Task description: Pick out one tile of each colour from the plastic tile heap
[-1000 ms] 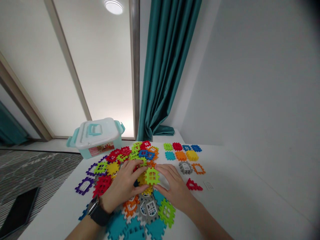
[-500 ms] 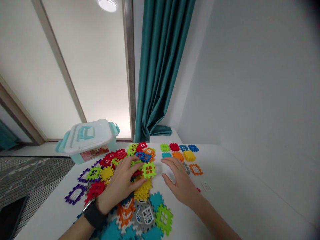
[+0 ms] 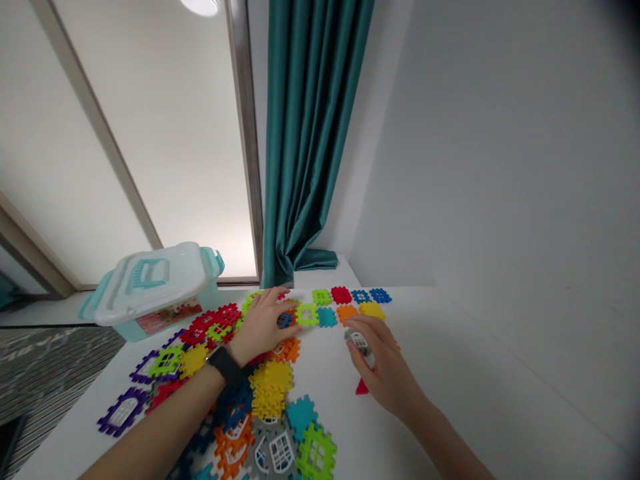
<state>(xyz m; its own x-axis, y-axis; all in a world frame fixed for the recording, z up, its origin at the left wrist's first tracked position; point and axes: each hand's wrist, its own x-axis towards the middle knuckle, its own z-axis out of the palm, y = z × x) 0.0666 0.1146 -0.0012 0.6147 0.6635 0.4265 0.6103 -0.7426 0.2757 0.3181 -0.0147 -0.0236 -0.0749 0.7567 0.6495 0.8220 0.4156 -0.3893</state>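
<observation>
My right hand (image 3: 384, 365) pinches a gray plastic window tile (image 3: 358, 342); my left hand (image 3: 261, 326) rests open, fingers spread, on colored interlocking tiles (image 3: 270, 389).

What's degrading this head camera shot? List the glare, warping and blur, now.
In the head view, the ceiling lamp is blown out to white and cut off by the top edge; the wide lens makes the door frame lean and bends the edge of the table; the wall darkens into the top right corner; no strong blur shows.

Right hand (image 3: 386, 365) holding grey tile (image 3: 358, 342), teal curtain (image 3: 310, 140)
</observation>
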